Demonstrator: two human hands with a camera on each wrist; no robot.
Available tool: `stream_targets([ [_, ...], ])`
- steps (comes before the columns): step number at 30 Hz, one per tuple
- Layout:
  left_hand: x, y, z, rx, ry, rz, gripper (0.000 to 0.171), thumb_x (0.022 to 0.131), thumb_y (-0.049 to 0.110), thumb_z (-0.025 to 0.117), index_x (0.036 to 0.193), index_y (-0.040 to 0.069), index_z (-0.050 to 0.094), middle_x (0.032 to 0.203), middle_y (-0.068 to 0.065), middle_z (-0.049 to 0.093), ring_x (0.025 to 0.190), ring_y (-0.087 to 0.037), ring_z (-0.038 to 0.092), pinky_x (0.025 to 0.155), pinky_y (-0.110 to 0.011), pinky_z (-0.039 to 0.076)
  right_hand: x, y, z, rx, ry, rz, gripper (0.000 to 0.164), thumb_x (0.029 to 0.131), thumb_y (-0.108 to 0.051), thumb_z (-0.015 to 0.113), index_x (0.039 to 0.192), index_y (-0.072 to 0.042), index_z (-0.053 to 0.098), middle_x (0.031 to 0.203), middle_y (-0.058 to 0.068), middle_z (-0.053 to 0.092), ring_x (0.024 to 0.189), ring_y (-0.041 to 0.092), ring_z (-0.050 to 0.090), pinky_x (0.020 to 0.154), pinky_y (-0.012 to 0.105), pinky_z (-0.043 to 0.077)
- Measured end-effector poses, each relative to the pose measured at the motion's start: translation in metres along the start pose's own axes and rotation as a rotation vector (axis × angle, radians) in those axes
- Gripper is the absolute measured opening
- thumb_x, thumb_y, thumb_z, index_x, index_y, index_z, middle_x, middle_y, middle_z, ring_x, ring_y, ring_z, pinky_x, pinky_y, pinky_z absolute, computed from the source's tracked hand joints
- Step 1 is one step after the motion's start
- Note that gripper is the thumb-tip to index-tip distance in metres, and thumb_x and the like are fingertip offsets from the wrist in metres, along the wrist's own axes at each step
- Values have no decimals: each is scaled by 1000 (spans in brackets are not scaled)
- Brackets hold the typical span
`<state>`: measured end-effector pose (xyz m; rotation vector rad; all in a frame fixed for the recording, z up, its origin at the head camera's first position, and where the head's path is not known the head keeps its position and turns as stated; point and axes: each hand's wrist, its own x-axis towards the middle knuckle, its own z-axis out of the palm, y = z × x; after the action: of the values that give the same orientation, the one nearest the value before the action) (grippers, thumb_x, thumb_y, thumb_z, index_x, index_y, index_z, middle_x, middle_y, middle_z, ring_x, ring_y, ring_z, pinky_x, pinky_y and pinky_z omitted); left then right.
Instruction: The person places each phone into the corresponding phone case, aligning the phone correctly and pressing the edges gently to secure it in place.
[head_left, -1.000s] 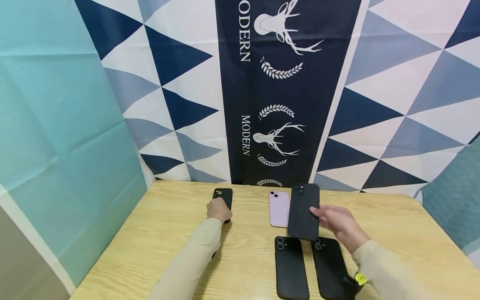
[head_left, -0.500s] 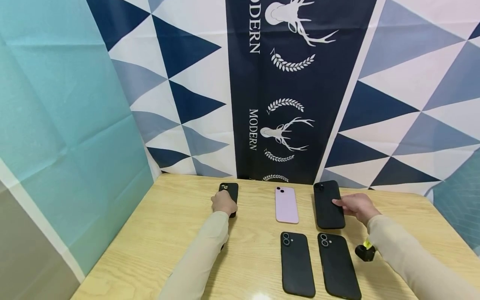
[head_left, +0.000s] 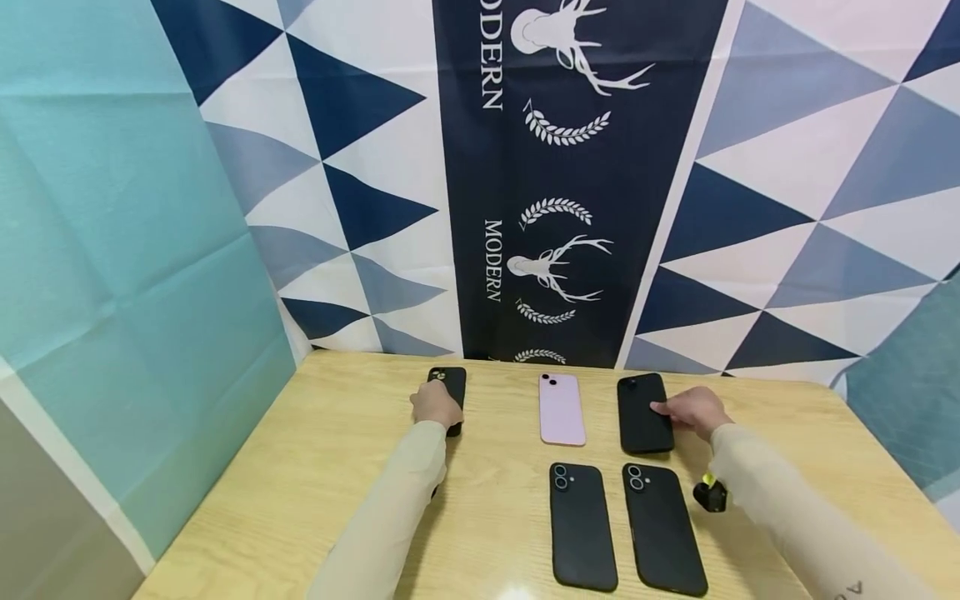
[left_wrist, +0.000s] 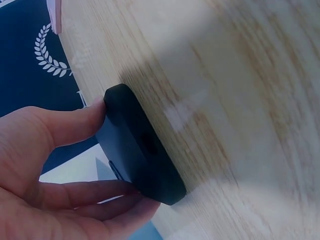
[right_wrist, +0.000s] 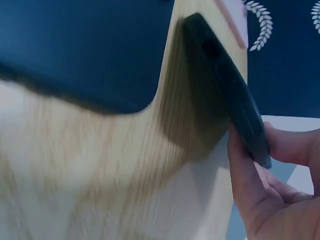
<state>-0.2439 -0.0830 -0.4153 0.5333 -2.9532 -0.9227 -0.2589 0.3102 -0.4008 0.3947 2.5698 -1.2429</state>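
Note:
My left hand [head_left: 437, 405] grips a black phone [head_left: 455, 385] at the back left of the table, covering its lower part. In the left wrist view, thumb and fingers hold that phone's [left_wrist: 145, 150] opposite sides, and its lower end faces the camera. At the back right, my right hand [head_left: 697, 411] pinches the right edge of another black phone [head_left: 641, 417]. The right wrist view has this phone [right_wrist: 227, 80] tilted, with a shadow under it and the thumb and fingers on its edge. Between the two lies a pink phone [head_left: 561, 408], camera side up.
Two black phones, one at the left [head_left: 582, 525] and one at the right [head_left: 663, 529], lie side by side in front. A small black object with a yellow part [head_left: 709, 494] shows under the right wrist. Patterned cloth [head_left: 555, 167] hangs behind the wooden table [head_left: 300, 483].
My right hand has carried its black phone from over the pink phone's edge to the right and lowered it towards the table. My left hand keeps its hold in place. The view shifted slightly.

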Motion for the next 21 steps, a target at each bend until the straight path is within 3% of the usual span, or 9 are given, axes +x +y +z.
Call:
stream_targets([
  [4, 0, 1, -2, -2, 16, 1, 45, 72, 10, 85, 111, -5, 69, 117, -29, 64, 111, -47, 55, 80, -52, 58, 3, -1, -4, -163, 16, -45, 46, 87, -23, 72, 107, 17, 63, 81, 13, 67, 62, 10, 61, 60, 23, 50],
  [10, -2, 2, 1, 24, 22, 2, 43, 70, 13, 87, 107, -4, 71, 114, -28, 66, 108, -47, 57, 82, -50, 58, 1, 3, -5, -262, 11, -111, 37, 88, -22, 71, 95, 14, 69, 76, 12, 68, 60, 10, 60, 59, 26, 51],
  [18, 1, 2, 1, 37, 28, 13, 48, 69, 15, 89, 109, -3, 70, 115, -28, 66, 109, -48, 56, 83, -50, 58, -7, 10, 5, -400, 213, -294, 28, 80, -20, 76, 76, 7, 74, 62, 11, 70, 59, 20, 62, 66, 38, 52],
  [21, 2, 1, 2, 42, 28, 0, 49, 68, 15, 89, 109, -3, 70, 114, -27, 66, 107, -47, 57, 82, -50, 58, -9, 11, 6, -403, 222, -323, 23, 78, -15, 76, 78, 8, 74, 60, 10, 70, 64, 27, 66, 75, 48, 54],
])
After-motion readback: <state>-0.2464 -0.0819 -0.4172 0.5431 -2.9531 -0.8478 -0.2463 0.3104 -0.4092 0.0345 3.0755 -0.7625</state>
